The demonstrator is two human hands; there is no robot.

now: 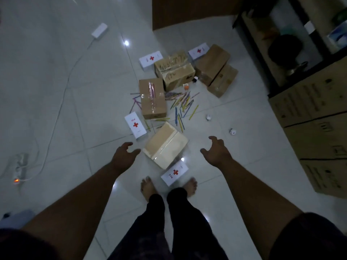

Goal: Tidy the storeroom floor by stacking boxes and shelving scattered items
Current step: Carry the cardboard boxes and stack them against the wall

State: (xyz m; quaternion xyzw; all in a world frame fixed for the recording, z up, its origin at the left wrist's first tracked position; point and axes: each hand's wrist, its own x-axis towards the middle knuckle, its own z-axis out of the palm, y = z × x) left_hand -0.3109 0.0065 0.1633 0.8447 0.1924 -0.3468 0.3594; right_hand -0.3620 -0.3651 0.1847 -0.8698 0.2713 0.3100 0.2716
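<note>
- Left hand (123, 154): fingers (128, 144) spread wide, loosely curled, holding nothing. The hand hovers at 9 o'clock of the pale box (165, 145), close to it but not touching.
- Right hand (216, 152): fingers (212, 137) spread wide, holding nothing. The hand hovers at 3 o'clock of the pale box, apart from it.
- Pale box: lies taped on the floor (65, 91), at 12 o'clock of the bare feet (148, 186).
- Cross boxes (135, 125): four, white with a red cross. One lies at 10 o'clock of the pale box, one just beside it at 6 o'clock, two farther off at 12 o'clock.
- Brown boxes (152, 98): four, clustered at 12 o'clock.
- Sticks (182, 104): coloured, scattered between the brown boxes and the pale box.
- Cartons (319, 128): stacked at 3 o'clock.
- Shelf (281, 44): at 1 o'clock.
- Power strip (19, 168): well apart at 9 o'clock.
</note>
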